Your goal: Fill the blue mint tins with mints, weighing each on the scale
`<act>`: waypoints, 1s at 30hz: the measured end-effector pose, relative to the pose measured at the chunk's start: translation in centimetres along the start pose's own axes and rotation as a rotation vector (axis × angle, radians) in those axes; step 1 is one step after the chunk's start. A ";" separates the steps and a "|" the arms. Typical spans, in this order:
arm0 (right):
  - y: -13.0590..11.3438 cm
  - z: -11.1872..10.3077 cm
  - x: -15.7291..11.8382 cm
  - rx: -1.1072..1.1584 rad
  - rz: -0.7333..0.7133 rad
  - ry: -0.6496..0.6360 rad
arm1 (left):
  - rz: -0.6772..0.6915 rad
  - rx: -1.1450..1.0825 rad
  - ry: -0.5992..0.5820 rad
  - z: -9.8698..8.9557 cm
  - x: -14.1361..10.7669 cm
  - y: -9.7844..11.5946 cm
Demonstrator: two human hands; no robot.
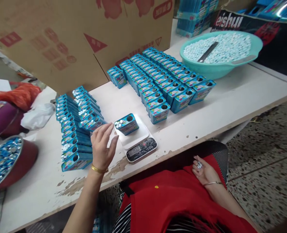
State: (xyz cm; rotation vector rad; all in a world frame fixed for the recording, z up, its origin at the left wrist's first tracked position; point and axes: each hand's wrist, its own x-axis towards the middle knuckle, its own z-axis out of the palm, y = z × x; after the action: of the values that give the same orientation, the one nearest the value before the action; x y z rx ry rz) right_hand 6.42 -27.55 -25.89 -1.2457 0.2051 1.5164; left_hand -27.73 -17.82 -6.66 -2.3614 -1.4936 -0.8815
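Note:
A small blue tin [131, 127] lies on the white kitchen scale [141, 132], a dark round hole at one end of its top and a few white candies [119, 123] resting at the other. Just left of that tin is my left hand [102, 145], its fingers stretched and the thumb apart, with nothing visible between them. The scale's display [135, 151] shows digits. Over my lap, my right hand [203, 170] is turned palm up, its fingers curled round several small white candies [199, 165].
Rows of blue tins [158, 111] stand in the middle. More tins [77, 158], some topped with candies, line up at the left. A turquoise basin [218, 69] of candies holds a dark scoop [207, 52]. Behind rises a cardboard box [68, 32]; a red tub [24, 161] sits far left.

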 end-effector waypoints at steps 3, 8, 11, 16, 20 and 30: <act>-0.1 0.5 -0.3 -0.009 0.011 -0.006 | -0.006 0.026 -0.025 0.1 -0.4 0.0; -1.6 3.0 -3.6 -0.128 0.081 -0.180 | -0.064 -0.039 -0.018 -0.4 0.1 -0.3; -2.6 5.9 -6.6 -0.255 0.149 -0.385 | -0.047 -0.132 -0.092 -0.8 1.6 -0.8; -1.8 12.7 -9.1 -0.395 0.216 -0.646 | 0.051 -0.201 -0.386 -1.0 4.4 -2.2; 0.5 18.3 -9.1 -0.390 0.306 -0.775 | 0.086 -0.220 -0.511 -1.0 5.5 -2.6; 3.7 26.0 -8.7 -0.180 0.486 -0.686 | 0.042 -0.405 -0.498 -1.2 6.2 -3.4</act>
State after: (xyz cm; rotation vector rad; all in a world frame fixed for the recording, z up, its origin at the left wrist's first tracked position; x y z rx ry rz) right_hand -13.00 -16.30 -9.71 -0.7652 -0.0957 2.3378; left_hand -29.25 -12.10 -2.54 -3.0742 -1.5314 -0.6624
